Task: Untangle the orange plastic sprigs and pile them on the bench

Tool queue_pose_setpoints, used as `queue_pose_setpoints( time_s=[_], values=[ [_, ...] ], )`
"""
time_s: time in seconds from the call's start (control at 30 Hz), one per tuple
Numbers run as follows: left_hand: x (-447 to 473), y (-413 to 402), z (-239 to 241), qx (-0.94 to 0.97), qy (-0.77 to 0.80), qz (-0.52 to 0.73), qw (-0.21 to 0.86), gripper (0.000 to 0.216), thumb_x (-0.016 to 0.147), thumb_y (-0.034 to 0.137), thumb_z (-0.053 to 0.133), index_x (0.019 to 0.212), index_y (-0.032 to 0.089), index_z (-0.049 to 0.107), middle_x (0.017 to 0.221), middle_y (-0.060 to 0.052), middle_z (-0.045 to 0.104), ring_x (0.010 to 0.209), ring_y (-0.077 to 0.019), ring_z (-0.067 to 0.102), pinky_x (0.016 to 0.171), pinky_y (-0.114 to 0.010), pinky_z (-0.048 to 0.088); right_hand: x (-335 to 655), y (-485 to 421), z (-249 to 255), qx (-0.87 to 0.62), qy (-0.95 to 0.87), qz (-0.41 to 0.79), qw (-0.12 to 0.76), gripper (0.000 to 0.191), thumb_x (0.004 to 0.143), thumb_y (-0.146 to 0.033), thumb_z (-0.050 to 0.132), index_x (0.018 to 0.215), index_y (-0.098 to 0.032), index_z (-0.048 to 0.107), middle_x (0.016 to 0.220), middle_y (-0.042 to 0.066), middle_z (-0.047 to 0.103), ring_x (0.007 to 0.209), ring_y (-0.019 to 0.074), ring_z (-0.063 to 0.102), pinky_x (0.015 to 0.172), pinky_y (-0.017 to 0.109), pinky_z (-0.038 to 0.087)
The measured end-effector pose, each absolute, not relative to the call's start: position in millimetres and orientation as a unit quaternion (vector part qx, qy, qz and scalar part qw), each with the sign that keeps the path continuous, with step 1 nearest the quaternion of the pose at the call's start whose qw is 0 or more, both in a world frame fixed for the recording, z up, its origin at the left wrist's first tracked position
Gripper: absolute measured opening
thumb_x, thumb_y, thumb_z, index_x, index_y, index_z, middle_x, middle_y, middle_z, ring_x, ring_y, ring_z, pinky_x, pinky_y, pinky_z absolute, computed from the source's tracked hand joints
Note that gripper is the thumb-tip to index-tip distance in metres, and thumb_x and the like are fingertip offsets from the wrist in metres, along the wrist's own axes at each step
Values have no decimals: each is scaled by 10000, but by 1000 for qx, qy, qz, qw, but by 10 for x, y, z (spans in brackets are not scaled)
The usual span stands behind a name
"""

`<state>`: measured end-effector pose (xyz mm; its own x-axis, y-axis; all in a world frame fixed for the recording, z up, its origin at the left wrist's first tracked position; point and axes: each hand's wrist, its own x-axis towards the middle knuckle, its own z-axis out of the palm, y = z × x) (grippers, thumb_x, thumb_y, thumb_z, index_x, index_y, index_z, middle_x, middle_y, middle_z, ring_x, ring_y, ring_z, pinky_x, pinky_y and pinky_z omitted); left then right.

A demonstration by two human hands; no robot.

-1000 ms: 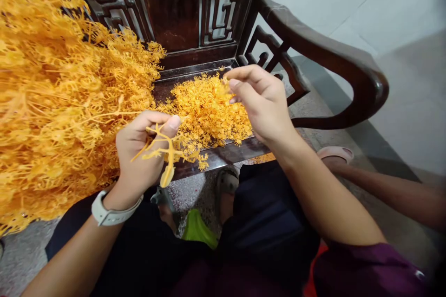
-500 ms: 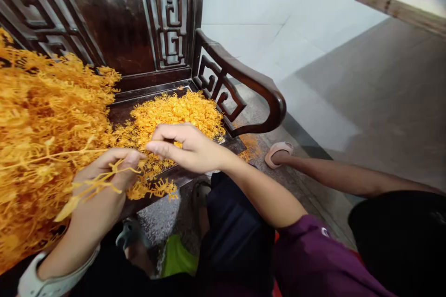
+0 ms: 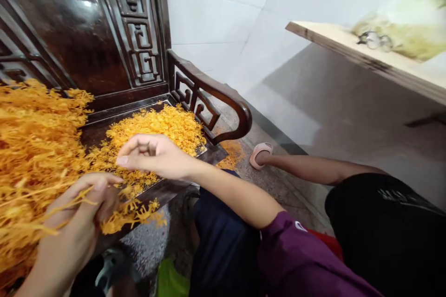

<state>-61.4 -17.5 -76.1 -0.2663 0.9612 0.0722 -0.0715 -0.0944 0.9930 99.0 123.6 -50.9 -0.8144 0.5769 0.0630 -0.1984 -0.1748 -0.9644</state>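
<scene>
A large heap of orange, stringy, branching stems (image 3: pixel 38 130) covers the left of the dark wooden bench. My left hand (image 3: pixel 80 213) is closed with thumb and forefinger pinched on an orange stem (image 3: pixel 71 202), whose forked ends stick out over the back of the hand. Just beyond it, my right hand (image 3: pixel 156 155) hovers over a smaller pile of short orange bits (image 3: pixel 160 123). Its fingers are curled, with thumb and forefinger nearly together; whatever lies between their tips is too small to make out.
The bench's curved armrest (image 3: pixel 240 113) stands to the right of the small pile. Orange crumbs (image 3: pixel 232 153) lie on the floor beyond. Another person's leg (image 3: pixel 306 167) with a pink slipper is at right, below a wooden shelf (image 3: pixel 331 48) holding glasses (image 3: pixel 376 41) and a bag.
The view has swung right, showing more of the shelf. My right hand has drawn slightly away from my left, its fingers still curled. My left hand keeps hold of the stem.
</scene>
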Motion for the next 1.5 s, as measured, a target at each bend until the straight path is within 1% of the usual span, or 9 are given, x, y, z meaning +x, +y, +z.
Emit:
queue_pose_setpoints(
  time_s=[0.17, 0.4, 0.53, 0.7, 1.0, 1.1, 1.23, 1.37, 1.5],
  values=[
    [-547, -185, -520, 318, 394, 586, 633, 539, 1043, 685, 441, 1124, 263, 766, 477, 65, 271, 436, -101, 214, 454, -223, 295, 957, 1044, -531, -154, -682, 675, 236, 302, 986, -485, 698, 1008, -185, 673, 847, -15, 593, 747, 121, 478, 688, 280, 418],
    [-662, -193, -446, 321, 333, 588, 664, 606, 1075, 677, 321, 1575, 405, 530, 463, 86, 328, 404, -92, 158, 450, -192, 297, 1021, 1009, -541, -104, -687, 678, 239, 356, 957, -409, 768, 1226, -194, 679, 876, -21, 588, 721, 114, 506, 666, 270, 428],
    [-640, -222, -538, 402, 365, 520, 659, 631, 1107, 614, 307, 1677, 352, 375, 459, 92, 352, 387, -98, 225, 463, -212, 320, 1016, 979, -542, -99, -751, 603, 250, 292, 930, -378, 800, 1121, -174, 716, 916, 8, 608, 782, 133, 540, 692, 283, 456],
    [-557, -220, -581, 486, 447, 469, 587, 519, 1103, 460, 500, 1563, 234, 577, 486, 82, 394, 425, -88, 261, 456, -227, 270, 1030, 1076, -571, -39, -779, 604, 164, 177, 1015, -310, 666, 963, -172, 765, 1025, 61, 715, 870, 161, 619, 758, 309, 508],
    [-621, -145, -533, 378, 517, 603, 475, 279, 1013, 403, 690, 1206, 222, 775, 466, 74, 446, 382, -68, 352, 436, -214, 290, 1102, 1109, -478, -76, -789, 564, 231, 229, 968, -288, 732, 781, -179, 661, 942, 37, 659, 926, 175, 626, 891, 359, 501],
    [-686, -149, -422, 300, 465, 643, 529, 168, 1010, 348, 694, 1107, 231, 766, 451, 92, 377, 379, -53, 259, 435, -178, 309, 1109, 1106, -493, -93, -770, 581, 246, 91, 944, -253, 750, 960, -184, 693, 1146, 73, 717, 1112, 208, 669, 1015, 382, 507],
    [-768, -163, -304, 196, 384, 671, 603, 180, 1081, 260, 555, 1089, 256, 734, 456, 103, 248, 377, -64, 148, 409, -146, 283, 1083, 1119, -581, -122, -757, 589, 254, 469, 887, -234, 795, 1327, -197, 637, 1354, 119, 701, 1286, 249, 660, 1068, 410, 526],
    [-811, -154, -293, 154, 367, 693, 601, 257, 1125, 274, 460, 1085, 243, 712, 466, 102, 195, 364, -63, 120, 381, -135, 223, 1050, 1115, -603, -112, -780, 584, 196, 311, 910, -301, 789, 1189, -174, 732, 1113, 72, 780, 993, 195, 713, 872, 341, 561],
    [-857, -128, -281, 138, 367, 706, 590, 328, 1144, 271, 395, 1074, 224, 713, 463, 102, 211, 357, -62, 101, 361, -146, 193, 1059, 1123, -536, -108, -771, 610, 147, 205, 956, -321, 741, 1075, -156, 768, 827, 2, 719, 674, 106, 571, 612, 260, 446]
  ],
)
